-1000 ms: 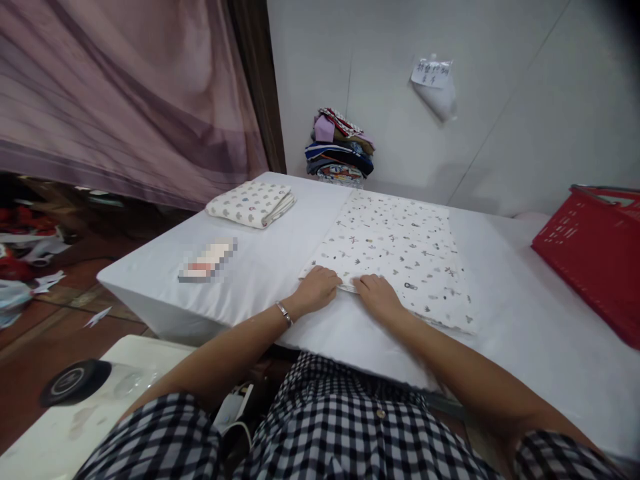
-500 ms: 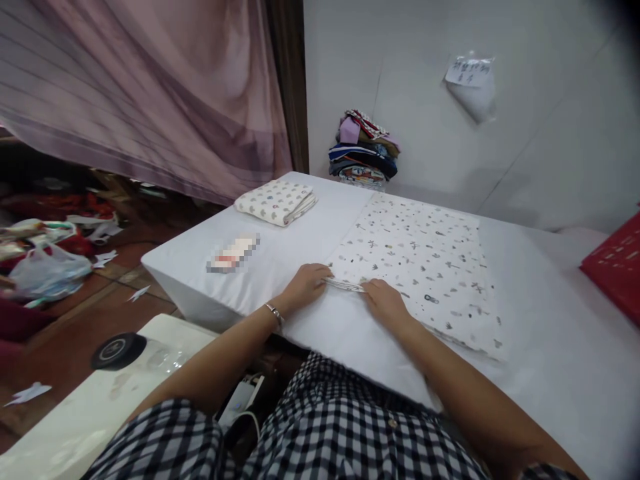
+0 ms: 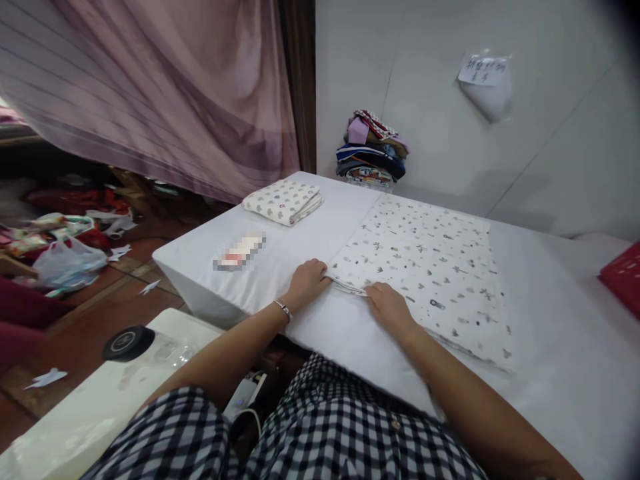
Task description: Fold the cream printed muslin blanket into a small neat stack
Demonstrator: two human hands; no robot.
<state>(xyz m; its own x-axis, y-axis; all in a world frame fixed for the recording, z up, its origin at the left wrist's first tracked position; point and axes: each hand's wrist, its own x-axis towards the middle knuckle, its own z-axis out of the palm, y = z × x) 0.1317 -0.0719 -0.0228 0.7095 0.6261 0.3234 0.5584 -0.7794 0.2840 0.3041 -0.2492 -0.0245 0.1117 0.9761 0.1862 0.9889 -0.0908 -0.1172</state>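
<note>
A person's left hand point(image 3: 309, 283) and right hand point(image 3: 391, 309) grip the layered near edge of a patterned cloth point(image 3: 420, 257) lying flat on the white counter point(image 3: 560, 313) before me, fabric that looks light, soft and floppy, best held by that edge.

Both forearms point(image 3: 225, 355) slant up from the frame's bottom; left grip point(image 3: 307, 283) and right grip point(image 3: 392, 309), fingers point(image 3: 377, 289) curled, sit apart near centre.
</note>
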